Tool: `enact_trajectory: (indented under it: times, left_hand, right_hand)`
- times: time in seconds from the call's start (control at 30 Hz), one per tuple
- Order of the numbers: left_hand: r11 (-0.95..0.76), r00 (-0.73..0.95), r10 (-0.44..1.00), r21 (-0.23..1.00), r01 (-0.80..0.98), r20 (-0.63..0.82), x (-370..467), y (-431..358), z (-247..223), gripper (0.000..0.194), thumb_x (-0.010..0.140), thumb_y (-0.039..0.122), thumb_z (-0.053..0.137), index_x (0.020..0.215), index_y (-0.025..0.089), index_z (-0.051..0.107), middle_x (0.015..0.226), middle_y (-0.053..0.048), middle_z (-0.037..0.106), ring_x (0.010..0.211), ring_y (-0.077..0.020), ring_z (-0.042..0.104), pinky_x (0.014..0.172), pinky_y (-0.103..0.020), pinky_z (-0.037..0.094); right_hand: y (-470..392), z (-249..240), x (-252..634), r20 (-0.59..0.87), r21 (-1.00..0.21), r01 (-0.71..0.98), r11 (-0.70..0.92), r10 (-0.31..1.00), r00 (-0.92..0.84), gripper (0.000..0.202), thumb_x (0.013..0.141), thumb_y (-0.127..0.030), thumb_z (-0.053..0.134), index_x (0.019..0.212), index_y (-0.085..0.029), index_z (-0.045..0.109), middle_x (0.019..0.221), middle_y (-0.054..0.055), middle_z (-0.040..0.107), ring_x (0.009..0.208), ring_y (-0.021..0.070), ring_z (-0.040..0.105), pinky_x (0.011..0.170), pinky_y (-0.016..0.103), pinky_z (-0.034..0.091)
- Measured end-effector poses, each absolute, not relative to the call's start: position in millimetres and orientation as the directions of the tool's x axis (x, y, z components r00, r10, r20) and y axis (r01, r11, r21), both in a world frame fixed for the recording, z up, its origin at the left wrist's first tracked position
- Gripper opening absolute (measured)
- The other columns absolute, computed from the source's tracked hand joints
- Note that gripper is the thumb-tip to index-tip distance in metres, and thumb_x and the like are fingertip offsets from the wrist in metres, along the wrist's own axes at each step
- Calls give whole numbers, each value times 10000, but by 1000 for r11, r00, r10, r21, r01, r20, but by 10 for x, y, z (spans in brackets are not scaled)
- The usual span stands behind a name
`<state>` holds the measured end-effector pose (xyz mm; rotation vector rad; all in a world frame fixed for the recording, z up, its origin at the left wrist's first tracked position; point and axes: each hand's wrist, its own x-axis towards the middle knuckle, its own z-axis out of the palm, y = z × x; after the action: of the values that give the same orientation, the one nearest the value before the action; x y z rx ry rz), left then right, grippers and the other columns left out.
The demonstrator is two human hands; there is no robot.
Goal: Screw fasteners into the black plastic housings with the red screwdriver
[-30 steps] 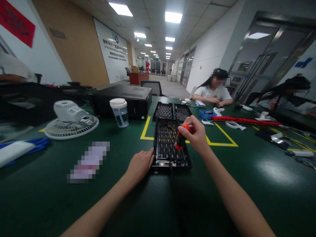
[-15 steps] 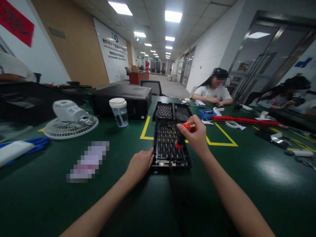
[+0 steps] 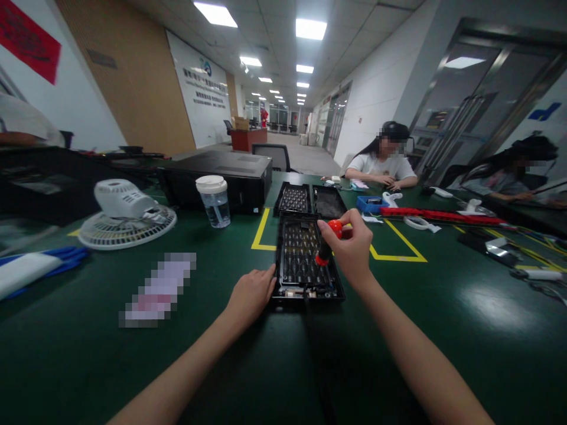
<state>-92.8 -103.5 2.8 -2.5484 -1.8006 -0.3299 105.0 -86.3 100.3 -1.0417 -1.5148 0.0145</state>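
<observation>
An open black housing [image 3: 290, 273], with rows of small shiny parts inside, lies lengthwise on the green table. A dark cable runs from its near edge towards me. My left hand [image 3: 251, 293] holds the housing's left side, fingers closed against the edge. Over the right half of the housing, my right hand [image 3: 354, 245] grips a screwdriver [image 3: 325, 251] with a red and black handle. Its thumb and fingers wrap round the red top. The screwdriver leans slightly, its lower end down among the rows; the tip cannot be made out.
Behind the housing stands an open black case [image 3: 328, 202] with small pieces in its left half. Left are a lidded cup [image 3: 213, 200], a white fan [image 3: 126, 215] and a black computer case [image 3: 217, 171]. A blue tray [image 3: 372, 205] sits right, near a seated person [image 3: 381, 162].
My right hand and the screwdriver have shifted very slightly, with the fingers turned a little round the handle. My left hand and the housing have stayed in place.
</observation>
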Motion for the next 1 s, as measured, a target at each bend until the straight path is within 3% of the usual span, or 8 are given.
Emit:
enact_trajectory:
  times: [0.77,0.87,1.0]
  left_hand:
    - [-346,323,930,119,931,175,-942,-1036,11,397,911,306,324,1265,171,439,974,-98,641,872,-183,594,768,-283,433]
    - [-339,318,934,120,933,163,-941,-1039,22,392,911,307,327,1261,174,441,978,-97,641,879,-183,594,771,-282,433]
    - [-342,320,932,115,933,173,-940,-1038,20,378,907,308,336,1239,176,459,956,-94,643,876,-191,595,765,-290,438]
  right_hand:
    - [-837,979,1005,760,-619,492,612,625,179,207,783,-306,578,734,-188,414,653,-43,472,502,65,441,483,200,373]
    - [-813,952,996,719,-680,382,626,672,180,190,804,-299,546,765,-199,389,694,-36,524,506,68,489,488,196,405]
    - [-777,927,977,614,-789,64,611,779,125,207,833,-313,494,821,-229,305,782,-28,604,466,72,542,453,194,455]
